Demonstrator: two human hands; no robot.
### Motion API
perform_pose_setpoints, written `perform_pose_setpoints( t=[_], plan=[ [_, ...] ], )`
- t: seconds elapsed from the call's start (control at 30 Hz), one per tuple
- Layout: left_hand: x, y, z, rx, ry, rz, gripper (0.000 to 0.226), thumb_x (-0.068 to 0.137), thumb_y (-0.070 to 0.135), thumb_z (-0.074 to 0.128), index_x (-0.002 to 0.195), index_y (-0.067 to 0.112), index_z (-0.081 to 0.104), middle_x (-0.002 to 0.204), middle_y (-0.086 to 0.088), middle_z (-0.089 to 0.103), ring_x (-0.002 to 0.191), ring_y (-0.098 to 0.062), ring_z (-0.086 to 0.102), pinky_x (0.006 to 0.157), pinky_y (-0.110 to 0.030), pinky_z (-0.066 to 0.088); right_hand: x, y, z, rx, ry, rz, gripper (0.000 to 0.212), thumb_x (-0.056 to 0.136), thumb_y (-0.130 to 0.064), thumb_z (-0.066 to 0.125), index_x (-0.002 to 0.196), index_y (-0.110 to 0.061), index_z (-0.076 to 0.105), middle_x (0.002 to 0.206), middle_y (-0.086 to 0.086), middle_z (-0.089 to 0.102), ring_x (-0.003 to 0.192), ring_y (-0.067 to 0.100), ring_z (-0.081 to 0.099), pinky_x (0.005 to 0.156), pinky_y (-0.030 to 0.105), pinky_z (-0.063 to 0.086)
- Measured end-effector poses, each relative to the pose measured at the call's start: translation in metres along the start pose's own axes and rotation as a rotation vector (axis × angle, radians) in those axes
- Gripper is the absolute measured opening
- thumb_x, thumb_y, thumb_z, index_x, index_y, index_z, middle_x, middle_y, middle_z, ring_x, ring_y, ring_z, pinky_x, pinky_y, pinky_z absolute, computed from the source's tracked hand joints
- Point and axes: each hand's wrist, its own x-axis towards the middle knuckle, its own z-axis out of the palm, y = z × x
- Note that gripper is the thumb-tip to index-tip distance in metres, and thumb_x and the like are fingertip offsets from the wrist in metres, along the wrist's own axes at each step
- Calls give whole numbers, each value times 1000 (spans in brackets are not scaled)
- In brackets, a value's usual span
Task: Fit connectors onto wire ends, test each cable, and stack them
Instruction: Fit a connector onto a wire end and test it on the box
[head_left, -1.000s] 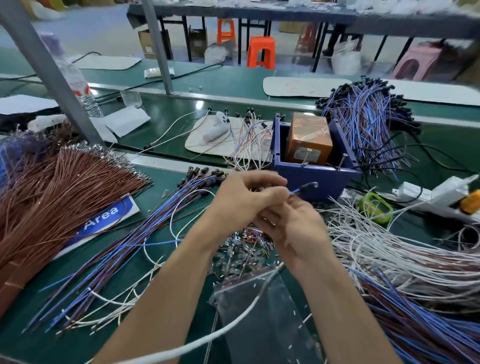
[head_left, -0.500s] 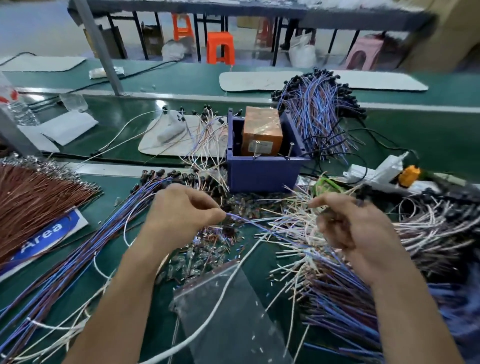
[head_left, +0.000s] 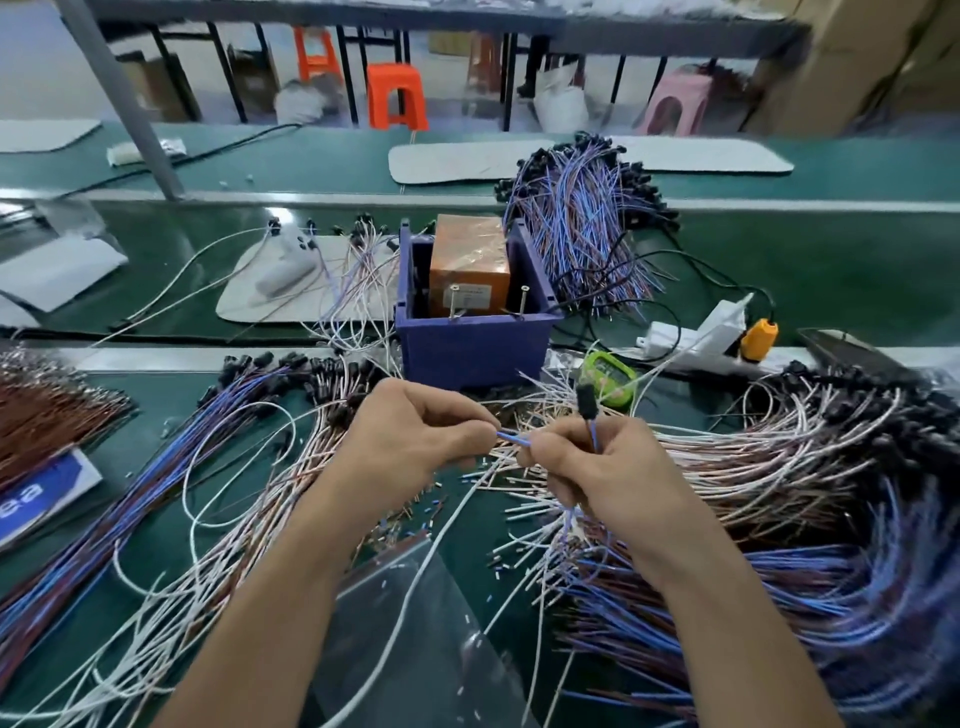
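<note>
My left hand (head_left: 415, 436) pinches one end of a thin blue wire (head_left: 513, 439) in front of the blue bin (head_left: 472, 345). My right hand (head_left: 597, 467) grips the same wire; its far end bears a black connector (head_left: 586, 401) that stands up above my fingers. The two hands almost touch. Loose small connectors (head_left: 415, 514) lie scattered on the green bench below them. Heaps of blue, brown and white wires lie to the right (head_left: 779, 519) and to the left (head_left: 156, 509).
An orange box (head_left: 470, 262) sits inside the blue bin. Behind it lies a bundle of blue wires with black ends (head_left: 582, 223). A clear plastic bag (head_left: 415, 639) lies near me. A white power strip (head_left: 696, 332), a green timer (head_left: 608, 374) and brown wires (head_left: 47, 410) are around.
My hands have come together again after being apart. The right hand has lifted a blue wire with a black connector out of the right heap, and the left hand now pinches its free end.
</note>
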Motion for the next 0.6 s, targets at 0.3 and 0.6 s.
perform_pose_setpoints(
  t=[0.3,0.6],
  plan=[
    [4,-12,-7,-151,76,-10,14,83,3,78,78,15,83,66,-14,72,59,-17,65,58,-22,53,2,5,16,139,37,3,28,99,-15,63,76,-2,72,48,-5,37,42,6,29,43,12,26],
    [-4,-18,-43,-212,195,-51,14,74,8,84,84,18,84,84,-10,79,74,-16,74,69,-18,57,-4,5,4,247,123,29,37,103,-13,57,69,-16,72,47,-3,41,42,7,30,40,16,27]
  ],
)
